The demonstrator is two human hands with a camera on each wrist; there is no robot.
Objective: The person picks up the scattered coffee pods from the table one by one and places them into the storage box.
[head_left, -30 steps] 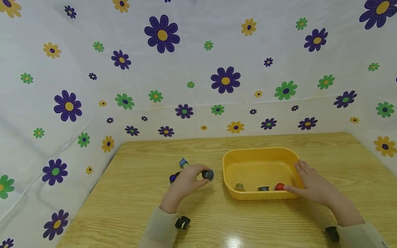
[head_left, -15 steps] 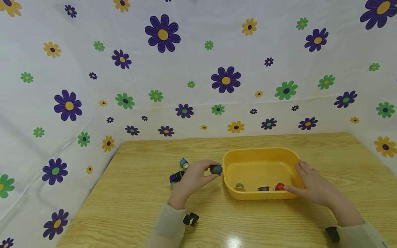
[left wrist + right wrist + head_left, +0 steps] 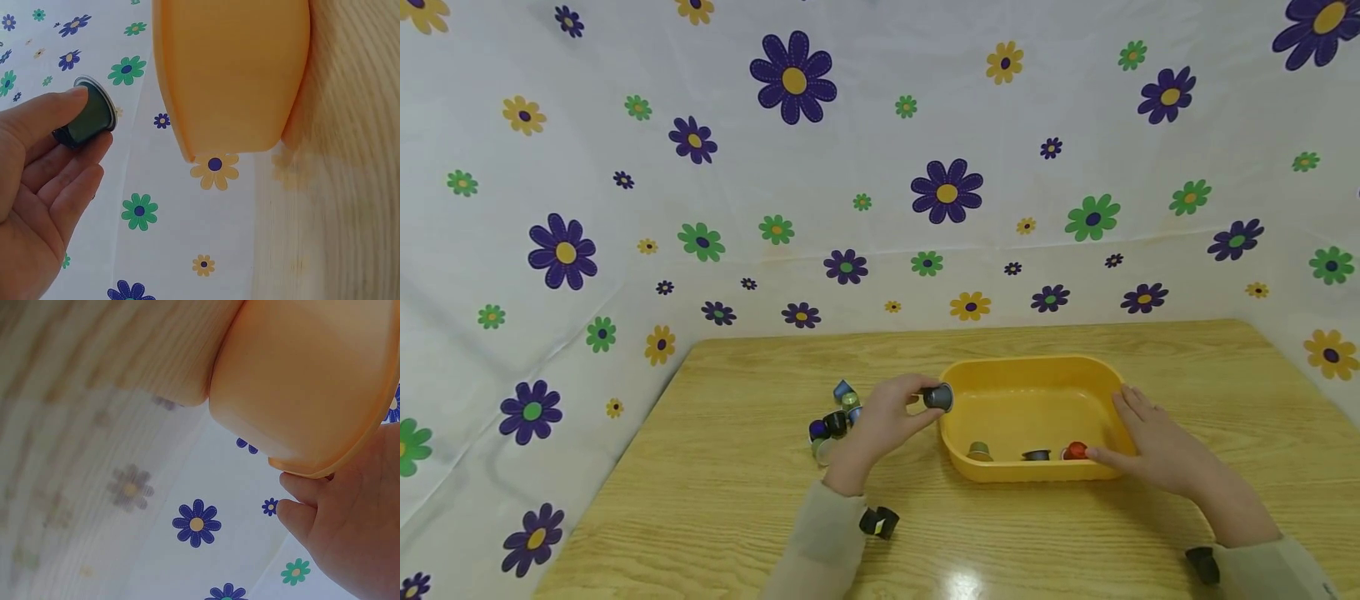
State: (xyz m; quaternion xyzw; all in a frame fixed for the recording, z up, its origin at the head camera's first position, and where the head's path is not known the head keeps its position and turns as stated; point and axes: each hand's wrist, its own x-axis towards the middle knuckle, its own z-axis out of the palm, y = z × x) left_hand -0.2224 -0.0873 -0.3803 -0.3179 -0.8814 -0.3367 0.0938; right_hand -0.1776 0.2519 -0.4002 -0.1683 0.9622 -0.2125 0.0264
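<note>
Between thumb and fingers, my left hand (image 3: pixel 883 421) pinches a dark coffee capsule (image 3: pixel 938 397) at the left rim of a yellow plastic tub (image 3: pixel 1030 472). The capsule's silver-rimmed end points toward the tub; the left wrist view shows its dark green-black side (image 3: pixel 89 119). My right hand (image 3: pixel 1168 454) holds the tub's right rim, with the thumb over the inside and the fingers outside (image 3: pixel 300 515). Inside the tub, along its front wall, lie a green capsule (image 3: pixel 979 451), a dark capsule (image 3: pixel 1037 455) and a red capsule (image 3: pixel 1076 451) near the right thumb.
Left of my left hand, several capsules lie in a loose group, among them a blue one (image 3: pixel 843 390), a black one (image 3: pixel 835 423) and a purple one (image 3: pixel 818 430). The wooden table (image 3: pixel 760 375) ends at a flower-patterned sheet (image 3: pixel 857 150) behind it.
My left hand has moved right and slightly away from me, bringing the dark capsule from beside the tub to its left rim. The right hand and tub have stayed in place.
</note>
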